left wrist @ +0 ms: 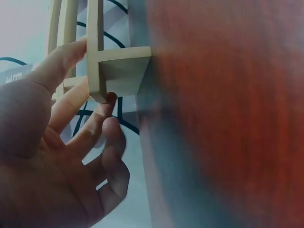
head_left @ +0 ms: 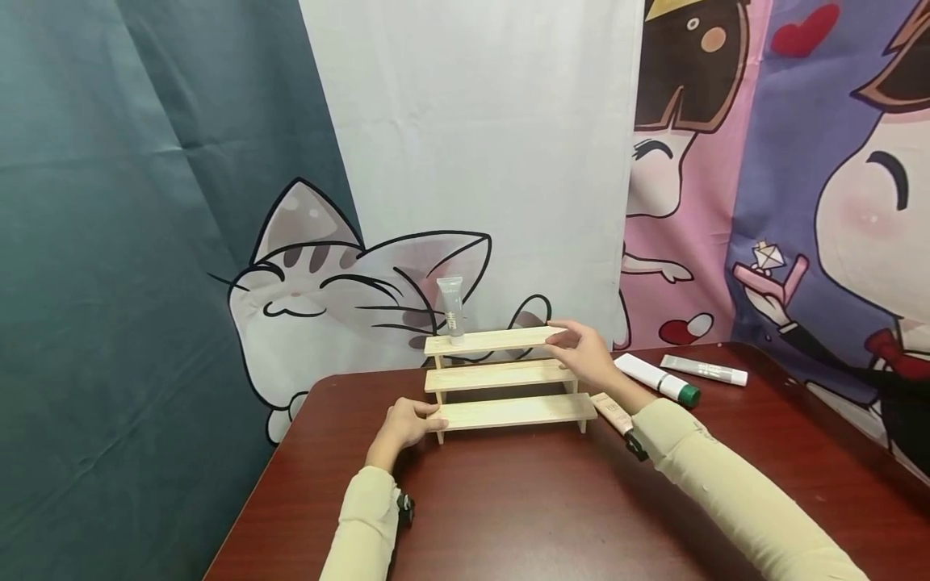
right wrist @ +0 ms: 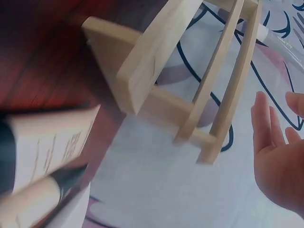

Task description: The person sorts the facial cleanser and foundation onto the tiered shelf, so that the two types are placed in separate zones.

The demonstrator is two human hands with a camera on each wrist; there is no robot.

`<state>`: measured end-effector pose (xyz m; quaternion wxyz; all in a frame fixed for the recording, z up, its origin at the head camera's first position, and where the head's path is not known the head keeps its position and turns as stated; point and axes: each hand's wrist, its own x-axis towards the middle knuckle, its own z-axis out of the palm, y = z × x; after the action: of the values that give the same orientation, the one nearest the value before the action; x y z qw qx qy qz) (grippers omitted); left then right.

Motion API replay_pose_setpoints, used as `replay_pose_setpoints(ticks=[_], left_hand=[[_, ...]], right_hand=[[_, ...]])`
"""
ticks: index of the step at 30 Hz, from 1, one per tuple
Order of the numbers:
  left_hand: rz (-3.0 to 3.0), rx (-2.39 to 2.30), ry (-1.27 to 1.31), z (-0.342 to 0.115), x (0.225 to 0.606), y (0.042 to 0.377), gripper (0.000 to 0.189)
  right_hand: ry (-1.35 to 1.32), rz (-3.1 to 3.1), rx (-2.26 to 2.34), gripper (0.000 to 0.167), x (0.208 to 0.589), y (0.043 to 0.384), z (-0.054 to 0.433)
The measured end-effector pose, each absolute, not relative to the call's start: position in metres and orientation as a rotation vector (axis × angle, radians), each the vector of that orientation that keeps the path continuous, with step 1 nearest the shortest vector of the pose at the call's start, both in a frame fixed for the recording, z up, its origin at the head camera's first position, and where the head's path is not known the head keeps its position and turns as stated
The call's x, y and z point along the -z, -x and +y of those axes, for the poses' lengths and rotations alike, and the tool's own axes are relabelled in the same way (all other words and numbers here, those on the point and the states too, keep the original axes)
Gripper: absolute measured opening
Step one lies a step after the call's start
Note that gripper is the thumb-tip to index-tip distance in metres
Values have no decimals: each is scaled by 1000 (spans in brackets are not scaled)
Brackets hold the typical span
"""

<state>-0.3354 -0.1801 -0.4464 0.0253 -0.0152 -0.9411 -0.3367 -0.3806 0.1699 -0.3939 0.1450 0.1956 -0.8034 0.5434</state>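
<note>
A three-step wooden display rack (head_left: 516, 412) stands on the table. My left hand (head_left: 407, 423) pinches the left end of its lowest step, thumb on the upper face and fingertips under the edge in the left wrist view. By the right end of the top step is my right hand (head_left: 584, 355); the right wrist view shows its fingers (right wrist: 262, 121) loosely extended beside the rack, holding nothing. A clear squeeze tube (head_left: 452, 313) with pale lettering stands upright at the left end of the top step.
Right of the rack lie a beige tube (head_left: 616, 414) with a black cap, a white tube (head_left: 654, 377) with a green cap and a grey-silver tube (head_left: 703, 369). Behind the reddish-brown table (head_left: 508, 508) hangs a cartoon-printed curtain (head_left: 479, 161).
</note>
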Motion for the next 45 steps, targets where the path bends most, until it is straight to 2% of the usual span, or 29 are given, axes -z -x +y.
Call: replay_pose_setpoints(ticks=[16,31,45], left_hand=[[-2933,1031,72,-186,446,337,37],[-2909,1082,13,-180,452,337,39],[-2847,1050,242,-180,454,337,37]], right_hand=[[-507,-2471,-1394,48,390,360,232],[-336,-2520,-1050,41,403,362,314],[-115,-2594,-930,46,420,360,363]])
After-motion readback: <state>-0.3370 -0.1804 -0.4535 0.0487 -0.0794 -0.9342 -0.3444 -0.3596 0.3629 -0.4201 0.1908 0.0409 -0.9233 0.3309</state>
